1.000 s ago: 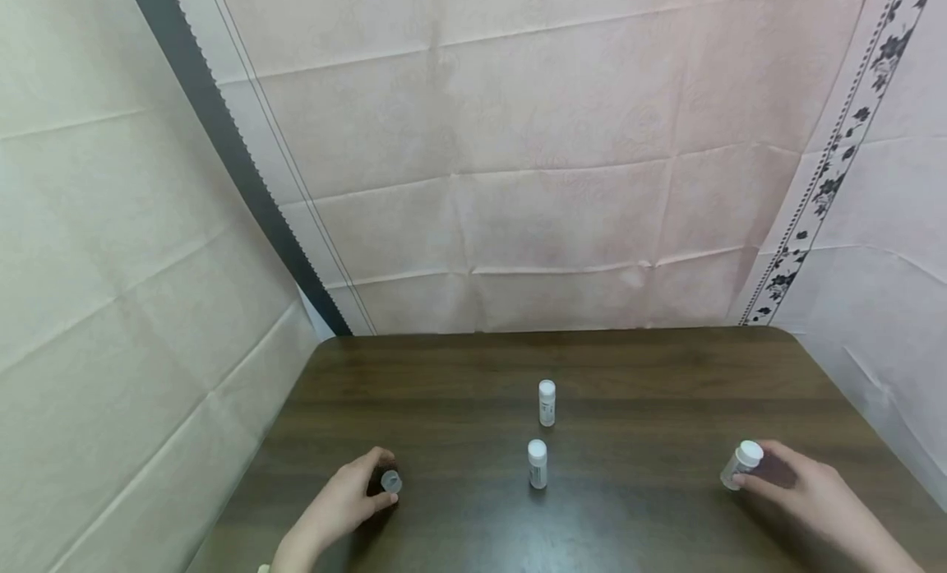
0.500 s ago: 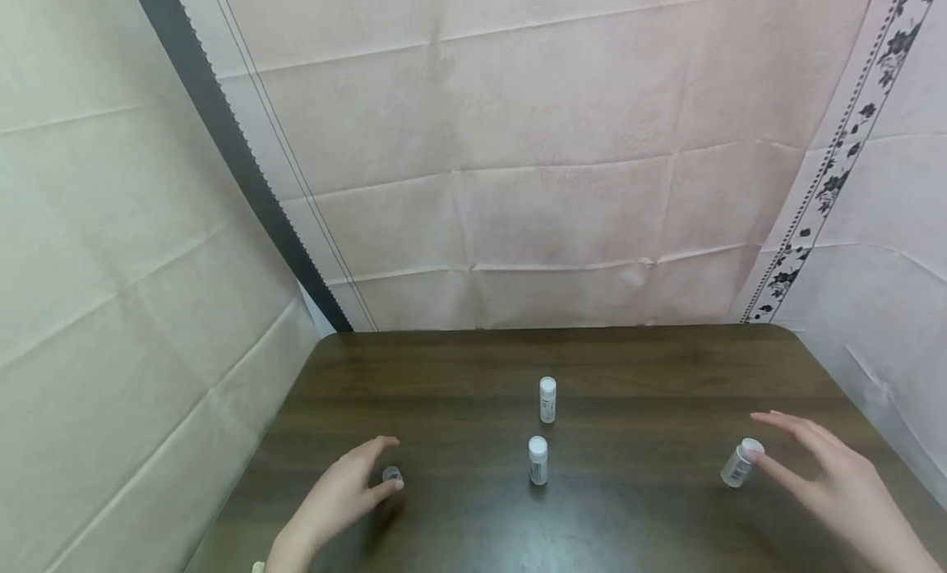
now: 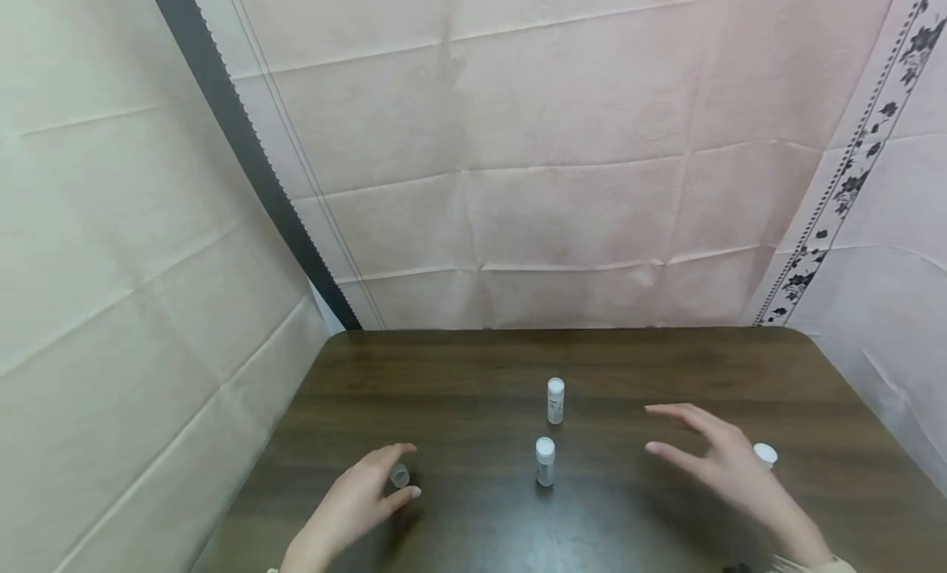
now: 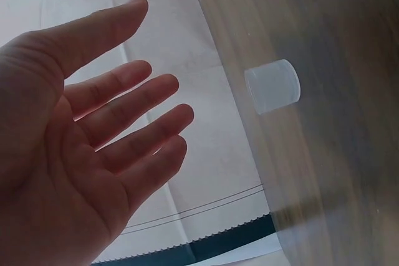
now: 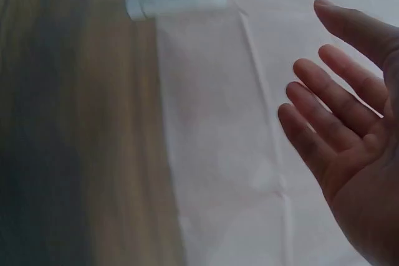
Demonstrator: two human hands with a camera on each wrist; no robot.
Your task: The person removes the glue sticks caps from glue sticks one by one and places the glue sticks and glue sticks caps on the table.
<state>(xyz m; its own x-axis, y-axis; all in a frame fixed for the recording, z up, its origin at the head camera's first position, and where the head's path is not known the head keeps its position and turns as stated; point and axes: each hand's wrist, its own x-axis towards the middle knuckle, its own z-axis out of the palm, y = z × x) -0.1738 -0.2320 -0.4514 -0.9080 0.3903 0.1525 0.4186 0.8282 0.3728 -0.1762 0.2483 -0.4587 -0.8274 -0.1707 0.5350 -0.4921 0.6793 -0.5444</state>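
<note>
At the left of the table my left hand [image 3: 358, 495] is spread with relaxed fingers beside a small translucent cylinder [image 3: 399, 475]. The left wrist view shows this translucent cylinder [image 4: 272, 86] standing apart from the fingertips. My right hand [image 3: 728, 466] hovers right of the middle with fingers and thumb apart, holding nothing. Behind it shows the white cap of a vial [image 3: 765, 454]; the hand hides that vial's body. Two upright labelled vials with white caps, a nearer one [image 3: 544, 462] and a farther one [image 3: 556, 401], stand between the hands. A white-capped vial [image 5: 177, 1] appears blurred in the right wrist view.
The dark wooden table [image 3: 459, 376] has rounded far corners. Pale creased cloth [image 3: 562, 187] hangs behind it and along both sides, with a dark strip [image 3: 259, 162] at the left and a floral border [image 3: 843, 187] at the right.
My right hand has let go of the right vial, leaving it standing, and moved left toward the middle vials. My left hand has loosened and spread its fingers around the translucent cylinder.
</note>
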